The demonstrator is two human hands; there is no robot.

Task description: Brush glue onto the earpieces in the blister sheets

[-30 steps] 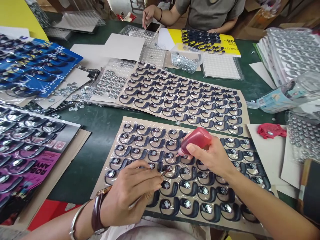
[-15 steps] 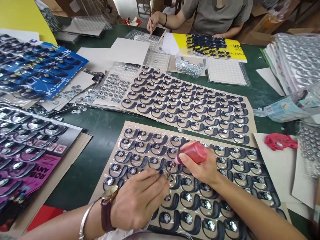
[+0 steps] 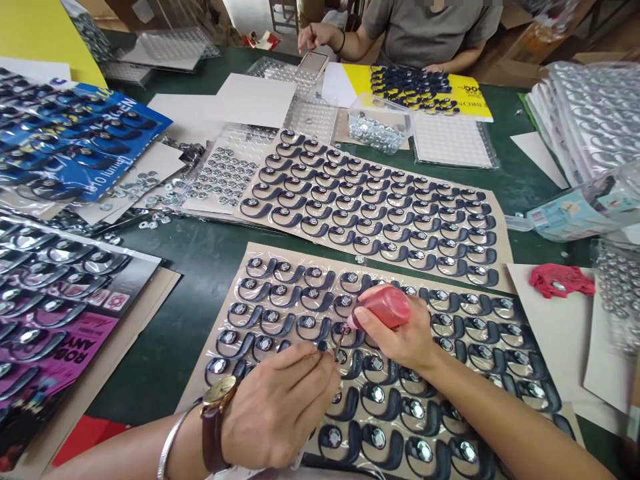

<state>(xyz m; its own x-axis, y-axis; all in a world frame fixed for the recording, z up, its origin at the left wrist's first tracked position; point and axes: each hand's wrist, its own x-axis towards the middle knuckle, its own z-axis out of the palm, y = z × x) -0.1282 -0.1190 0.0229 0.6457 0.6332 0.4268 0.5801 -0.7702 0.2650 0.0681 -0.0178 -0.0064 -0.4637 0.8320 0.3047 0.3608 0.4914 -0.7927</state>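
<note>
My right hand (image 3: pixel 400 337) grips a small red squeeze bottle (image 3: pixel 387 307), tilted with its nozzle down to the left. The nozzle tip is at one of the dark hook-shaped pieces (image 3: pixel 377 393), each with a shiny round disc, laid in rows on a brown card sheet (image 3: pixel 213 347). Fingers pinched, my left hand (image 3: pixel 280 407) holds a thin pointed metal tool, seemingly tweezers (image 3: pixel 341 341), its tip close under the nozzle. Most of that tool is hidden by the fingers. A watch and a bangle are on my left wrist.
Behind lies a second card (image 3: pixel 320 233) of similar pieces. A clear box (image 3: pixel 380 130) of discs stands farther back. Printed boards (image 3: pixel 80 333) with more pieces lie left; a red cloth (image 3: pixel 563 281) lies right. Across the table, a co-worker's hand (image 3: pixel 320 37) is near a phone (image 3: pixel 314 62).
The bottle and my right hand have shifted very slightly left; my left hand stays nearly in place. The co-worker's hand has lifted a little off the phone.
</note>
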